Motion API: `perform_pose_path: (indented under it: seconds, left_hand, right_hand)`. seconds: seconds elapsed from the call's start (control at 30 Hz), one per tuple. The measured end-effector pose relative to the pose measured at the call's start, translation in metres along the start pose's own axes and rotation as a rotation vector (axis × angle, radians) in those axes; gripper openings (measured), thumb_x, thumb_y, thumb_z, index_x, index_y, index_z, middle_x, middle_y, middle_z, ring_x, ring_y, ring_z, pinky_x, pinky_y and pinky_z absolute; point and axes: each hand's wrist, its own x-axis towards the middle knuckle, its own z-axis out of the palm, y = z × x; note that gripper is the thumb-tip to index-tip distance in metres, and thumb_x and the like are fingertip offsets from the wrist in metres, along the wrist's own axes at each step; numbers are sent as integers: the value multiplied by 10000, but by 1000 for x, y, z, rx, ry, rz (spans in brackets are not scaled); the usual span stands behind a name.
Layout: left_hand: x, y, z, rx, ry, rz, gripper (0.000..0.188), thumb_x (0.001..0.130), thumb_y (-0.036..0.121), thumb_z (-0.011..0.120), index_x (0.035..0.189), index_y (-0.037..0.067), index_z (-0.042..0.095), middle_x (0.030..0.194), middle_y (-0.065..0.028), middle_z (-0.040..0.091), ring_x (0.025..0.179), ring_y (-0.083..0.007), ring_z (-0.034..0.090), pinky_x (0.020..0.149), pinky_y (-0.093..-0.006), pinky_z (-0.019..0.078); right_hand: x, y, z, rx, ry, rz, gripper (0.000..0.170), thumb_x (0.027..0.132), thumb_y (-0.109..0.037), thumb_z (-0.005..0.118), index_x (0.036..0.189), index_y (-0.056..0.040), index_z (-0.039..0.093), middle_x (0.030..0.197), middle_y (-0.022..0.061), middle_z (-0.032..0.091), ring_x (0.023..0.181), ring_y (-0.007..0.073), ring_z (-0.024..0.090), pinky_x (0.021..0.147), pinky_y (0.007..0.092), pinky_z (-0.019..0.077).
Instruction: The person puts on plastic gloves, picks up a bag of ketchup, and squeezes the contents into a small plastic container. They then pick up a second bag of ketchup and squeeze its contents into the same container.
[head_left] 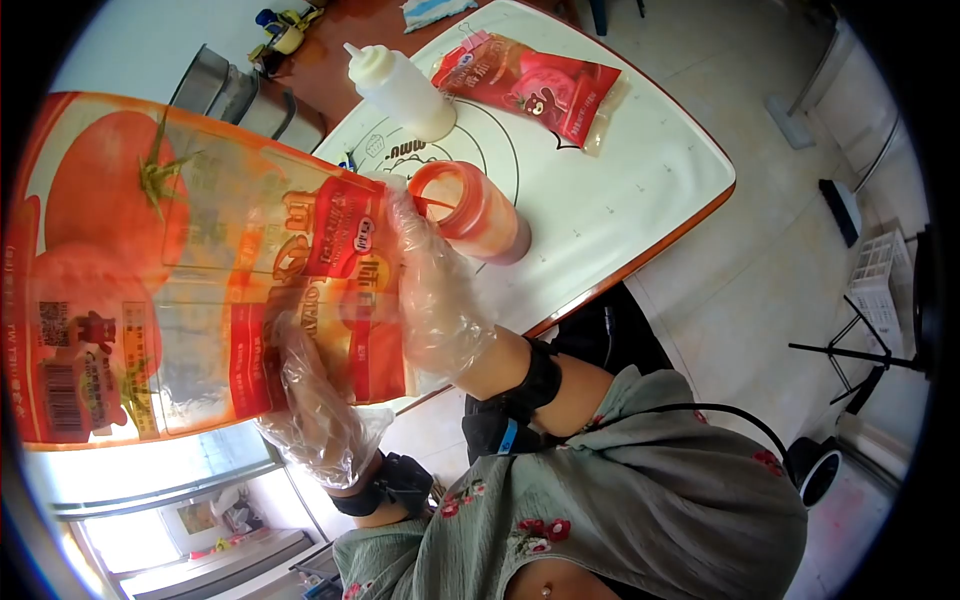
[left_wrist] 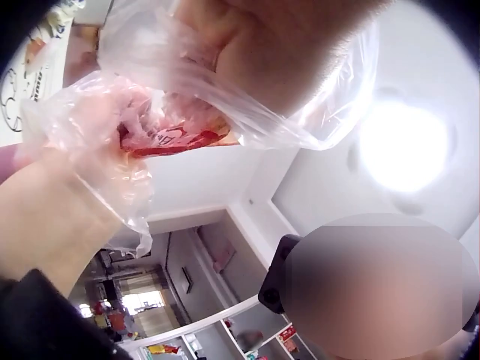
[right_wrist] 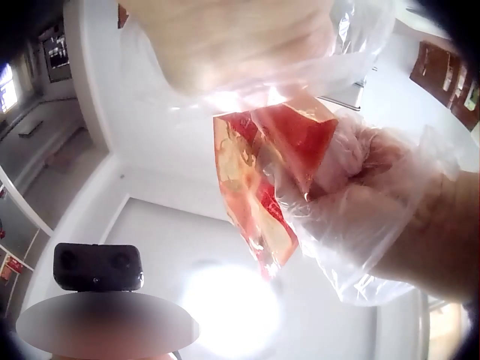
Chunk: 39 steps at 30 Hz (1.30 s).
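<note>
A big see-through ketchup pouch (head_left: 200, 300) with printed tomatoes lies tilted across the left of the head view, smeared orange-red inside. My right hand (head_left: 440, 285), in a clear plastic glove, grips its end beside an uncapped squeeze bottle (head_left: 495, 225). Red sauce coats that bottle's inner wall, and a red strand shows in its mouth. Lower down, my gloved left hand (head_left: 320, 400) grips the pouch's near edge, fingers partly hidden behind the film. Both wrist views show the folded red pouch (left_wrist: 180, 141) between the gloved hands, including my left hand (right_wrist: 375, 195).
On the white board (head_left: 640, 180) stand a capped white squeeze bottle (head_left: 405, 95) and, lying flat, a full red ketchup packet (head_left: 535, 90) with a pink clip. Metal containers (head_left: 245, 100) sit at the back left. The board's brown edge (head_left: 640, 262) borders the floor.
</note>
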Motion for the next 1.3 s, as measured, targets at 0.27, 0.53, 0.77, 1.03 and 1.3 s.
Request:
perform_pose_path:
  seconds: [0.27, 0.53, 0.77, 1.03, 1.3]
  left_hand:
    - [-4, 0, 1, 267, 74, 313, 321, 908, 56, 536, 1226, 31, 569, 1224, -177, 555, 1063, -321, 556, 912, -397, 466]
    - [-7, -21, -6, 234, 80, 273, 366, 870, 135, 620, 1222, 48, 571, 1225, -165, 556, 1062, -339, 551, 906, -425, 463]
    - [-11, -8, -13, 276, 117, 242, 453, 853, 99, 621, 1289, 68, 504, 1275, -144, 558, 1139, -344, 535, 933, -435, 440]
    - [-3, -47, -29, 309, 26, 341, 519, 943, 265, 541, 1389, 70, 363, 1345, -154, 476, 1172, -320, 518, 992, -430, 426]
    - [15, -54, -43, -148, 202, 183, 475, 911, 234, 587, 1320, 40, 445, 1251, -109, 544, 1095, -230, 554, 891, -361, 489]
  right_hand:
    - [0, 0, -6, -25, -63, 12, 547, 912, -558, 462, 1233, -115, 459, 1094, 39, 583, 924, 165, 613, 694, 344, 563]
    - [1, 8, -21, -13, -76, 44, 563, 917, -547, 461, 1232, -82, 484, 1112, 59, 585, 954, 182, 612, 733, 355, 565]
    - [-3, 8, -19, -133, -224, 63, 434, 928, -367, 531, 1202, -32, 498, 1127, 72, 585, 997, 192, 604, 792, 369, 553]
    - [-18, 5, -10, -821, -508, -139, 328, 863, -73, 640, 1146, 32, 511, 1108, 107, 617, 998, 175, 611, 849, 304, 515]
    - [-29, -2, 13, -627, -300, 95, 477, 859, -6, 583, 1292, 13, 382, 1189, 147, 557, 1081, 242, 568, 923, 384, 491]
